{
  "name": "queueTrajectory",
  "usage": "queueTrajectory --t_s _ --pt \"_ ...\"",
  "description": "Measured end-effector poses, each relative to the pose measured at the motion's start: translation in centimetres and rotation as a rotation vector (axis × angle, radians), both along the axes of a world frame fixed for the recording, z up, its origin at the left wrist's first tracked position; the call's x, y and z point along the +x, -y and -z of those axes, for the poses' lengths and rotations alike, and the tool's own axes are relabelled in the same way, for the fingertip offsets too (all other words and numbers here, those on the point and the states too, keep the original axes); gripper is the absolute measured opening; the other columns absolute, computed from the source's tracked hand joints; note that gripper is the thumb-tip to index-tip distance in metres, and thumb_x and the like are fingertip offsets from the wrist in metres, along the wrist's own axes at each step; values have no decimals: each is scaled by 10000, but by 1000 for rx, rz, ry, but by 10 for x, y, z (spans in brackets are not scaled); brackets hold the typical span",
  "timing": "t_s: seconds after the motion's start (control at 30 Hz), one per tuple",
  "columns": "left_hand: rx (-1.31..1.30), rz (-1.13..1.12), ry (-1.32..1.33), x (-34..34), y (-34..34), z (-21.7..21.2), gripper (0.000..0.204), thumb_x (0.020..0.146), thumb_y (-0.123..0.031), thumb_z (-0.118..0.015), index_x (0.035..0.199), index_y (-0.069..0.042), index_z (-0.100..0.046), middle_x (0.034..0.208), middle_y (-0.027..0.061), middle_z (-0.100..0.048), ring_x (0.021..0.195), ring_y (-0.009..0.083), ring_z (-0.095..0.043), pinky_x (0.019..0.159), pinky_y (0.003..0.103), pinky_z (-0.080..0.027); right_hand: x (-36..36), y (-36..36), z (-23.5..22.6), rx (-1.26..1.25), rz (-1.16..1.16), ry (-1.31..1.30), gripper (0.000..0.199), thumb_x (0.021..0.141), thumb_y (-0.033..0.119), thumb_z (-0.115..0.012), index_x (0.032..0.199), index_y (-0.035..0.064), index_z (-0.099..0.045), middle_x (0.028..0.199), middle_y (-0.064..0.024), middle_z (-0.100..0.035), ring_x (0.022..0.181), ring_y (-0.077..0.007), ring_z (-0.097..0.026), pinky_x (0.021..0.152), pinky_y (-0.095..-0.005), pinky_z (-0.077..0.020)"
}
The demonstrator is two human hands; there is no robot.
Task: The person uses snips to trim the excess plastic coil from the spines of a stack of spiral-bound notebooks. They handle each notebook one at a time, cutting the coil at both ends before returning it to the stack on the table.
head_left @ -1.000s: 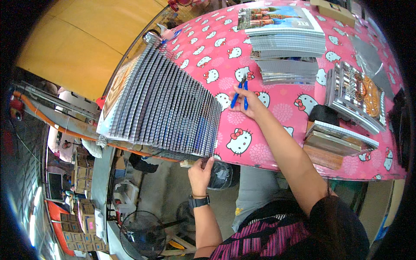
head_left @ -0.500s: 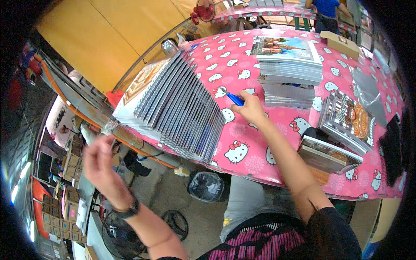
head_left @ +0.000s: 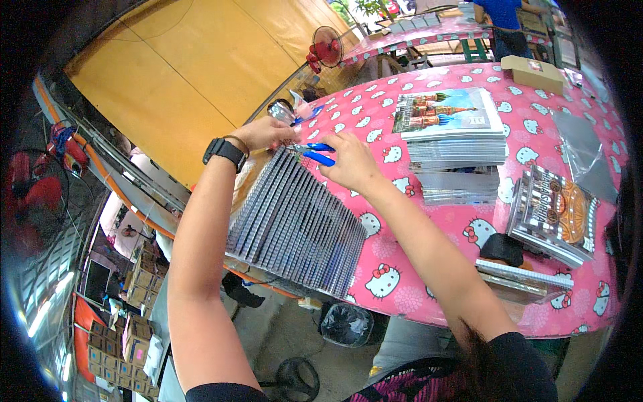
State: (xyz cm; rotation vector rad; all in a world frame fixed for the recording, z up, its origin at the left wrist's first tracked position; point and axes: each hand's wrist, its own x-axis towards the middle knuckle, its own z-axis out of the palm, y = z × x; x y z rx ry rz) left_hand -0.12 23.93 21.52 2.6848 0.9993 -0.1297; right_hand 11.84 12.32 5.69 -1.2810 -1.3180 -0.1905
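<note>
A tall stack of spiral-bound notebooks (head_left: 295,228) leans at the table's left edge, its dark bound spines facing me. At the far top corner of the stack, my right hand (head_left: 351,163) grips blue-handled pliers (head_left: 318,159). Their metal jaws touch or nearly touch the end of the top binding. My left hand (head_left: 264,132), with a black watch on the wrist, reaches over the stack. Its fingers are closed at that same corner, beside the jaws; what they pinch is too small to tell.
Right of the stack, another pile of notebooks (head_left: 455,147) stands on the pink patterned tablecloth (head_left: 382,281). Further right lie more notebooks (head_left: 552,214) and a clear plastic sheet (head_left: 586,154). A cardboard box (head_left: 532,74) sits behind. A lined bin (head_left: 346,323) stands below; a co-worker (head_left: 506,27) is far off.
My left hand has swung up from beside the table to the stack's far top corner. The pliers in my right hand have moved left to meet it. The view has shifted slightly.
</note>
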Motion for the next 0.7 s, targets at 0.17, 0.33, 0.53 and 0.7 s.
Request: queueTrajectory --t_s 0.17,0.33,0.53,0.7 --pt "-223 -113 216 -3 -4 27 344 784 -402 -655 685 -73 -639 598 -27 -532 519 52 -442 493 222 -361 1 -6 2 31 5 -19 355 606 169 -680 937 67 -602 882 -128 -576 911 -304 -542 798 -392 -456" --pt "-310 -136 302 2 -12 34 319 791 -361 -656 730 -49 -677 599 -44 -564 512 30 -447 481 198 -348 4 -11 2 -19 29 61 363 609 183 -668 950 78 -601 898 -130 -580 915 -308 -542 802 -405 -457" --pt "-290 -108 211 -3 -7 28 294 805 -316 -629 796 -27 -680 651 -26 -604 550 30 -482 515 189 -373 2 -9 -2 -50 13 60 265 634 185 -649 869 62 -627 771 -139 -609 756 -318 -598 704 -410 -483" --pt "-131 -34 54 0 -14 26 303 818 -292 -594 860 -4 -676 769 -7 -643 707 77 -546 685 220 -425 4 -9 -2 -116 -7 52 224 639 183 -640 825 59 -638 706 -135 -630 677 -320 -621 645 -427 -490"
